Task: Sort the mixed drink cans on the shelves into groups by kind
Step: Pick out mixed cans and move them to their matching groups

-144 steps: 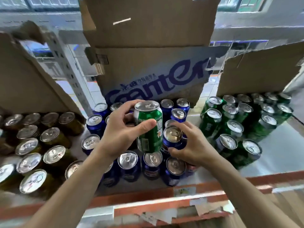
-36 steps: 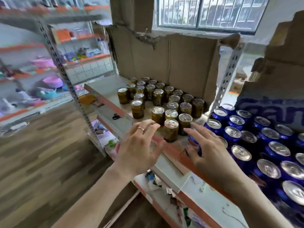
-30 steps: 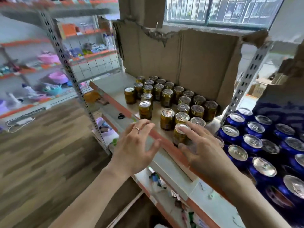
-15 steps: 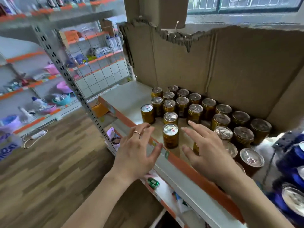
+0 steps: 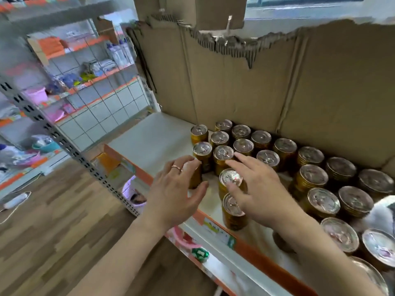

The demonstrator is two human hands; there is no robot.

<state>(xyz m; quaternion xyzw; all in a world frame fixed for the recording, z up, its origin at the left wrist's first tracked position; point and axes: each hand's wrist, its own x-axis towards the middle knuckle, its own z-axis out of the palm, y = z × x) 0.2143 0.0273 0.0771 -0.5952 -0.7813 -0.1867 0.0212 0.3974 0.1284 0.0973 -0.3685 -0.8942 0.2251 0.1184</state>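
Several gold cans (image 5: 310, 184) with silver tops stand grouped on the white shelf (image 5: 156, 144) in front of a torn cardboard wall. My left hand (image 5: 177, 191) reaches over the shelf's front edge with fingers spread, its fingertips at a gold can (image 5: 195, 178) that it partly hides. My right hand (image 5: 256, 189) hovers open above two front gold cans, one (image 5: 230, 180) under its thumb and one (image 5: 233, 212) nearer me. Neither hand holds a can.
Torn cardboard (image 5: 277, 82) backs the shelf. The shelf's orange front rail (image 5: 245, 244) runs diagonally below my hands. A perforated metal upright (image 5: 70, 146) stands at left, with other stocked shelves (image 5: 64, 82) beyond and wood floor (image 5: 53, 242) below.
My view swung left from the blue and green cans to the gold cans. Both hands, empty since letting go of their cans, moved in over the front gold cans.
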